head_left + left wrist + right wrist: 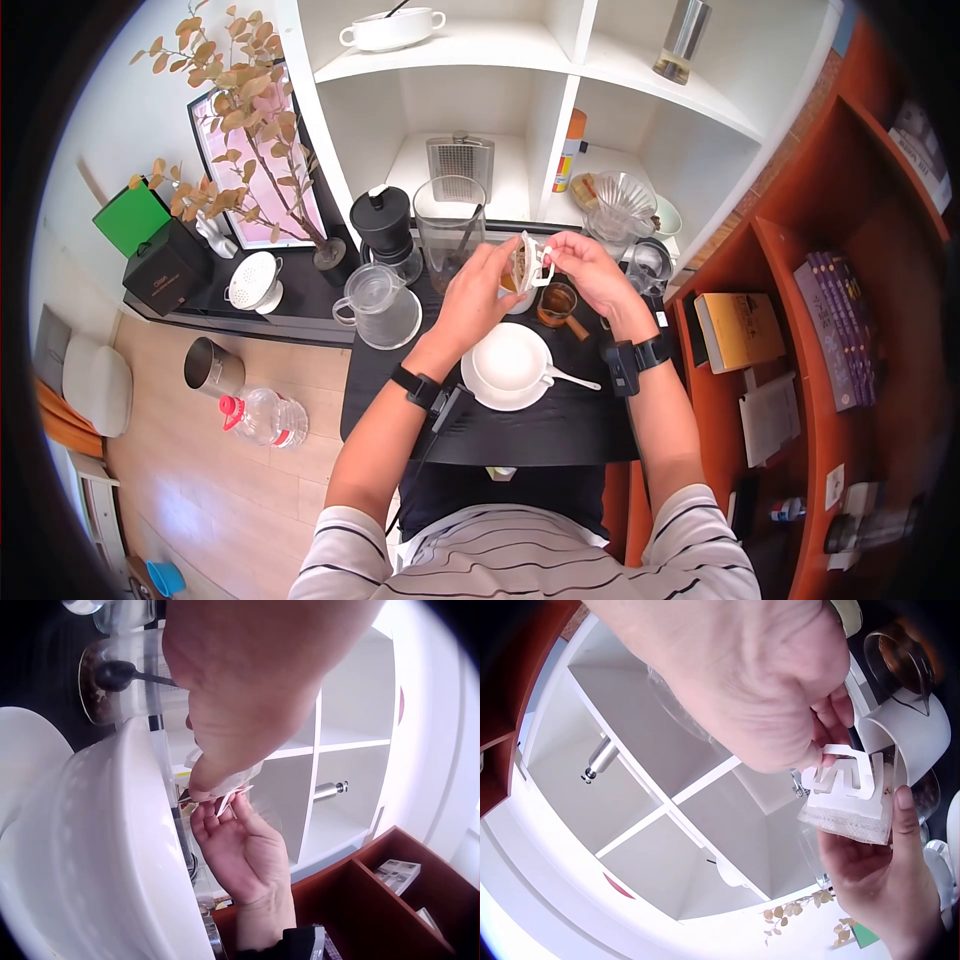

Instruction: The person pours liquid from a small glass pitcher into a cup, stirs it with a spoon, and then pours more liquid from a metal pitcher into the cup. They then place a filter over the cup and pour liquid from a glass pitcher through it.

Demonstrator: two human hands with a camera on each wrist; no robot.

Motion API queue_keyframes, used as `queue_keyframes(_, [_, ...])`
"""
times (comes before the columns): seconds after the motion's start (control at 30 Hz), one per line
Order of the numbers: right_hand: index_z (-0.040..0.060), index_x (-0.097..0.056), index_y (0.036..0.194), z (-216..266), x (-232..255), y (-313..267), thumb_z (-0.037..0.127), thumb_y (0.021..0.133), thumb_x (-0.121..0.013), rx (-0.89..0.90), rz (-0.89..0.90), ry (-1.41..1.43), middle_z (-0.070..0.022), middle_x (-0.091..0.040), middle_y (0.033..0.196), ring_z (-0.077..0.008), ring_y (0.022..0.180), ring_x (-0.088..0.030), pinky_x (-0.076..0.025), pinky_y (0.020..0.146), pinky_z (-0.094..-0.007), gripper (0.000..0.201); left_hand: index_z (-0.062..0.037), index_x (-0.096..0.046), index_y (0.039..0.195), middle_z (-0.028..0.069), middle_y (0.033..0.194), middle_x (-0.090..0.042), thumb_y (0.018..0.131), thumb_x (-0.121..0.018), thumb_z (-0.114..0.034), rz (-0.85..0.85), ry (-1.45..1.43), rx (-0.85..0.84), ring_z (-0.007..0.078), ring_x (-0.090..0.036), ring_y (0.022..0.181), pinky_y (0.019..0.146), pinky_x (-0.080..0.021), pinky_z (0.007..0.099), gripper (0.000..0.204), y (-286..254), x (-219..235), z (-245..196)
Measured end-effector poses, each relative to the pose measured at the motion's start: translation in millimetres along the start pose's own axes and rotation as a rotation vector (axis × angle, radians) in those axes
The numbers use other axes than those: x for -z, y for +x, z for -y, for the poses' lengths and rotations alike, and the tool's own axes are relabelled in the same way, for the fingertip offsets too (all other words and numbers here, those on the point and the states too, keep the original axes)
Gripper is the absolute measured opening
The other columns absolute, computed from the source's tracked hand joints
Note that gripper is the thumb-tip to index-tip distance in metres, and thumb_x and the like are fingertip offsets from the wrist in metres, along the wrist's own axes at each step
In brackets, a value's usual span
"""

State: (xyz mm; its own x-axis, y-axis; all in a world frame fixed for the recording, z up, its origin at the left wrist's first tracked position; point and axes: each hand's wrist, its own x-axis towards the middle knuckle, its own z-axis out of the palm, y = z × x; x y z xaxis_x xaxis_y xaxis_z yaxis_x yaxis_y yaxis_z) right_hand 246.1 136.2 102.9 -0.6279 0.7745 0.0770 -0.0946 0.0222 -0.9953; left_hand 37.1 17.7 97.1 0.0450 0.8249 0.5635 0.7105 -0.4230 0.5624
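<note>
Both forearms reach forward over the black table, elbows bent, wrists raised, so that the left hand and the right hand meet in the air just beyond the white cup on its saucer. The left hand's fingers are curled, pinching the near side of a drip coffee filter bag; the right hand's thumb and fingertips are pinched on the bag's white paper hanger from the other side. Each wrist carries a dark strap with a camera.

Beyond the hands stands a white shelf unit with open compartments; to the right of the right hand is a red-brown bookcase holding books. To the left of the left hand lie a wooden floor, a water bottle and a metal bin.

Just past the left hand stand a tall glass beaker, a black grinder and a lidded glass jug. Below the right hand sits a small glass pitcher of brown liquid; beyond it, a glass dripper.

The filter bag hangs between the two hands, held clear of the table, above and just beyond the cup. In the right wrist view its mesh lower edge rests against the left hand's fingers, the hanger upward under the right hand's fingertips.
</note>
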Motion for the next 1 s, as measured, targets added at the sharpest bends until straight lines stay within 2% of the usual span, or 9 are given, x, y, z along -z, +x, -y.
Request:
queue_keyframes(0.03, [0.0024,-0.067,0.113,-1.1,1.1,0.2,0.005,0.106,-0.059,-0.001,-0.002,0.002,-0.0013,-0.068,0.104,-0.0104,0.098,-0.063,-0.05,0.093,-0.0271,0.011,-0.0081,-0.051,0.154,0.0082,0.114,-0.062,0.073,-0.091,-0.003,0.003,0.0,0.0,0.0221,-0.061,0.085,0.083,-0.056,0.0369,0.091,0.4,-1.8,0.8])
queue_keyframes(0.1, [0.0027,-0.066,0.113,-1.8,2.0,0.9,0.005,0.107,-0.058,-0.007,0.008,0.026,-0.002,-0.069,0.105,-0.0109,0.099,-0.063,-0.05,0.092,-0.0269,0.011,-0.0083,-0.048,0.155,0.0105,0.129,-0.062,0.072,-0.092,-0.004,-0.102,0.038,-0.078,0.0217,-0.062,0.085,0.083,-0.057,0.0358,0.094,2.1,-4.7,2.3])
queue_keyframes(0.2, [0.0033,-0.066,0.113,-0.1,3.3,0.9,0.007,0.107,-0.057,-0.014,0.018,0.015,-0.0024,-0.069,0.105,-0.0111,0.1,-0.064,-0.05,0.092,-0.027,0.011,-0.0084,-0.044,0.158,0.0131,0.141,-0.059,0.071,-0.092,-0.004,-0.072,-0.004,-0.013,0.0212,-0.063,0.083,0.083,-0.058,0.0349,0.099,4.8,-6.0,3.0])
queue_keyframes(0.43, [0.0041,-0.066,0.113,4.8,3.0,2.4,0.008,0.108,-0.056,-0.029,0.008,-0.001,-0.0028,-0.069,0.105,-0.0114,0.1,-0.064,-0.05,0.091,-0.027,0.012,-0.0081,-0.04,0.161,0.015,0.141,-0.06,0.069,-0.094,-0.006,0.007,-0.145,0.077,0.0203,-0.062,0.078,0.081,-0.058,0.0351,0.107,14.1,-4.8,-1.5])
queue_keyframes(0.5, [0.0044,-0.066,0.112,4.8,3.9,3.1,0.008,0.108,-0.056,-0.026,0.021,-0.007,-0.0028,-0.069,0.105,-0.0112,0.099,-0.064,-0.05,0.091,-0.0273,0.012,-0.0088,-0.04,0.16,0.0184,0.147,-0.058,0.072,-0.091,-0.005,0.073,-0.128,0.11,0.0379,-0.066,0.121,0.098,-0.057,0.0425,0.102,15.7,-4.0,-2.2])
queue_keyframes(0.6, [0.0048,-0.066,0.112,3.1,4.7,3.4,0.008,0.107,-0.056,-0.014,0.015,0.004,-0.003,-0.07,0.105,-0.0114,0.099,-0.064,-0.05,0.09,-0.0276,0.012,-0.0084,-0.042,0.159,0.0185,0.144,-0.06,0.072,-0.091,-0.005,0.023,-0.092,-0.014,0.0377,-0.067,0.119,0.099,-0.057,0.0425,0.1,15.9,-8.8,3.1])
queue_keyframes(0.73, [0.0059,-0.067,0.112,0.2,5.9,4.8,0.009,0.107,-0.057,-0.035,-0.032,0.018,-0.0025,-0.07,0.103,-0.0113,0.098,-0.065,-0.049,0.088,-0.027,0.011,-0.0078,-0.044,0.158,0.0184,0.14,-0.061,0.071,-0.092,-0.006,-0.046,-0.025,-0.034,0.0356,-0.069,0.113,0.099,-0.056,0.0428,0.099,13.9,-13.4,4.2])
queue_keyframes(0.8, [0.0071,-0.067,0.112,-0.4,5.6,6.2,0.01,0.107,-0.057,-0.048,-0.068,0.014,-0.0013,-0.071,0.101,-0.0109,0.096,-0.066,-0.048,0.085,-0.0262,0.011,-0.0069,-0.045,0.156,0.0174,0.134,-0.063,0.072,-0.092,-0.006,-0.028,-0.097,0.106,0.0323,-0.07,0.108,0.095,-0.058,0.0416,0.096,12.5,-13.2,0.8])
queue_keyframes(1.0, [0.0074,-0.067,0.113,4.9,1.4,10.9,0.01,0.105,-0.057,-0.067,-0.106,-0.051,0.0001,-0.072,0.098,-0.0102,0.093,-0.067,-0.047,0.082,-0.0263,0.013,-0.0056,-0.051,0.147,0.0142,0.132,-0.06,0.076,-0.087,-0.003,-0.056,-0.001,0.096,0.0286,-0.07,0.095,0.084,-0.06,0.0401,0.08,10.5,-7.4,-2.3])
